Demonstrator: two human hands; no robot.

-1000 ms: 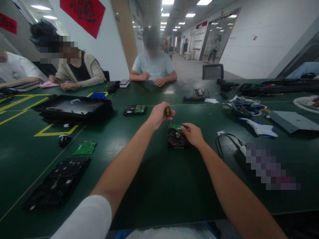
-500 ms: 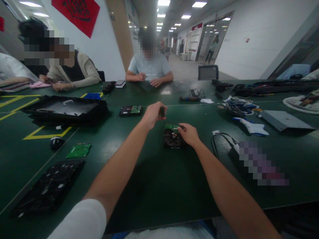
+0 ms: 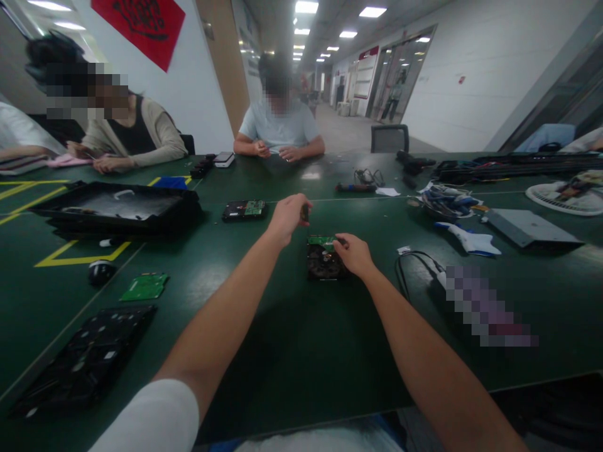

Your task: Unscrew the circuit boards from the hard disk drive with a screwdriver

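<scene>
**Both hands at a hard drive, mid-table**

Left hand raised just above and left of the hard drive, fingers curled tight around a small dark tool handle; tip not visible. Right hand rests on the drive's right edge, fingers pinched narrow at the green circuit board on its far end; can't tell if anything is between the fingertips. Drive lies flat on the green table, centre, board side up.

Nearby: second drive further left, loose green board, black tray, black cable to the right. Two other people sit across, hands on the table.

Writing: red wall poster has dark characters, unreadable. No brand or label legible on the drives.
</scene>
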